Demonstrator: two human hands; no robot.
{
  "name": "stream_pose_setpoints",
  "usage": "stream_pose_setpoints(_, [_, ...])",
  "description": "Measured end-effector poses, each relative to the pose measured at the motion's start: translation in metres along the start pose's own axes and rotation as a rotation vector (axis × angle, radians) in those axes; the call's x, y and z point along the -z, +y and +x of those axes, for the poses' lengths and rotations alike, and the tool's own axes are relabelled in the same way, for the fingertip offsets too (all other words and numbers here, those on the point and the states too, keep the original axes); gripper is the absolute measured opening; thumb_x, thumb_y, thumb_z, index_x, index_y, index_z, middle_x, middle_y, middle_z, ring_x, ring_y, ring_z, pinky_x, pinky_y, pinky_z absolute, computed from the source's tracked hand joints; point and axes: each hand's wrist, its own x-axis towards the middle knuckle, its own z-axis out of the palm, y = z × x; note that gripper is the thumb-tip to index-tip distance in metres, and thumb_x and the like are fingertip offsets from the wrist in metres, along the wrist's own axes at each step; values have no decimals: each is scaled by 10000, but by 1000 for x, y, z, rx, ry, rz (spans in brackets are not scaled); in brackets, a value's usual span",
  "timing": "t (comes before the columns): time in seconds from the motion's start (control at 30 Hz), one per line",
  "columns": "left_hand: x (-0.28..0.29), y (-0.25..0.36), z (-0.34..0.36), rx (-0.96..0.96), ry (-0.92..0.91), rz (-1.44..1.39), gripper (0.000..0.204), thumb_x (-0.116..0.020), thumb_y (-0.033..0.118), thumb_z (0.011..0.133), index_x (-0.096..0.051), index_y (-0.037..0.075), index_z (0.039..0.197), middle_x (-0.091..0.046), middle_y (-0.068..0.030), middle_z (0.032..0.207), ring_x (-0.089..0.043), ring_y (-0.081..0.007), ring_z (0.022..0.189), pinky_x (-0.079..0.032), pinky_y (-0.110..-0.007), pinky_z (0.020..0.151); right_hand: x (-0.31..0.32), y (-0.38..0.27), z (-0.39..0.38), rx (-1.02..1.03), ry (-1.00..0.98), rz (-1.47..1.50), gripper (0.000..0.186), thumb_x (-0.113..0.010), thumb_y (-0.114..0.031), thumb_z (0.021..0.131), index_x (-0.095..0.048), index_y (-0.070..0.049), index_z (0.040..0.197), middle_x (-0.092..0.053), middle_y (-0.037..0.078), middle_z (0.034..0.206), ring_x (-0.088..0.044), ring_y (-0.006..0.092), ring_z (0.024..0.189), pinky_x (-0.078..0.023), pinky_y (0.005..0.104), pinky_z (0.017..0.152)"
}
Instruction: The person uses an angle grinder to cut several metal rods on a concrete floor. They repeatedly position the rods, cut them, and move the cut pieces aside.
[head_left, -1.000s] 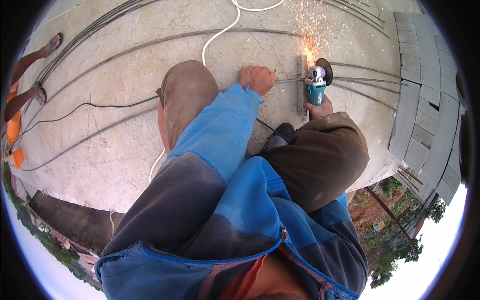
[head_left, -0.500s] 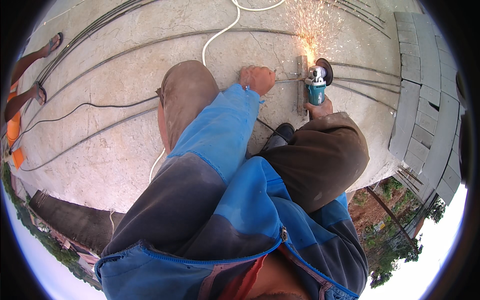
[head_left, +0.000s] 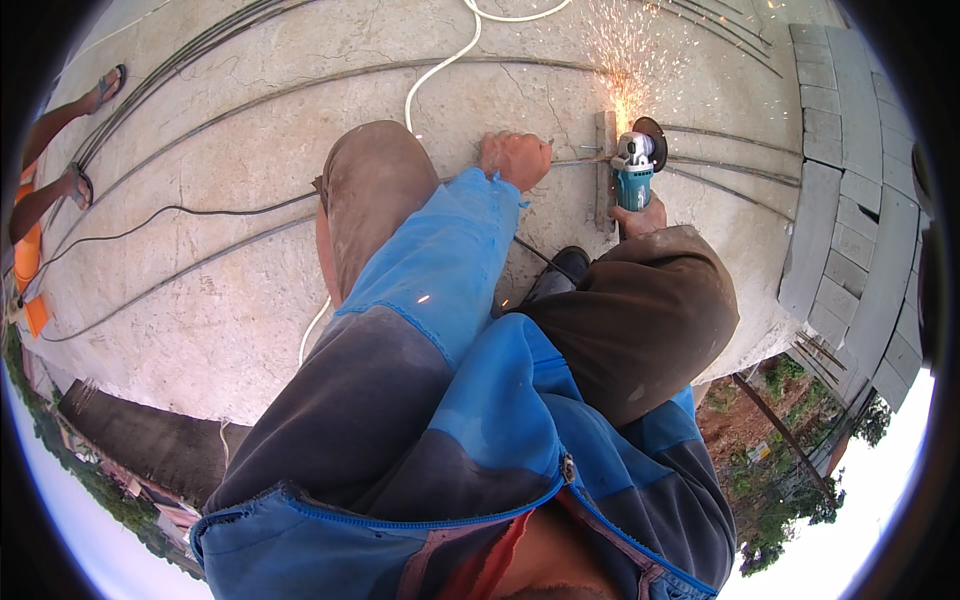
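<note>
My right hand [head_left: 643, 214] grips the body of a teal and silver angle grinder [head_left: 633, 182]. The grinder's dark disc [head_left: 651, 142] sits at its front right, and orange sparks [head_left: 625, 75] spray away from its head. Farther left, my left hand [head_left: 516, 159] is closed in a fist around a steel rebar [head_left: 575, 162]. That rebar runs right to a rusty metal piece [head_left: 605, 168] lying crosswise beside the grinder. The cutting contact is hidden by the grinder's head.
Long rebars [head_left: 330, 75] lie across the concrete floor [head_left: 250, 290]. A white cable [head_left: 430, 72] and a black cord [head_left: 215, 211] also cross it. Another person's sandaled feet [head_left: 82, 187] stand at far left by an orange object [head_left: 30, 255]. Grey boards [head_left: 825, 220] border the right side.
The spark spray has shifted in shape, and a few stray sparks now fly over my left sleeve. Both hands and the grinder hold nearly the same place.
</note>
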Motion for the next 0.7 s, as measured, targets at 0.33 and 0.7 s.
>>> stream_pose_setpoints(0.33, [-5,-6,2,-14,21,17,394,-601,388,1008,-864,111,910,-832,-157,933,-785,-360,906,-533,-550,925,-2,-7,-4,15,23,24,631,-926,-296,763,-726,10,1277,-804,181,1128,-775,309,1023,-596,438,955])
stream_pose_setpoints(0.7, [11,-6,-5,3,-27,21,418,-582,386,1014,-856,80,935,-822,-200,965,-784,-397,931,-552,-559,935,10,-23,-41,-32,147,295,526,-924,-342,812,-715,-9,1161,-791,126,965,-760,254,874,-600,418,846])
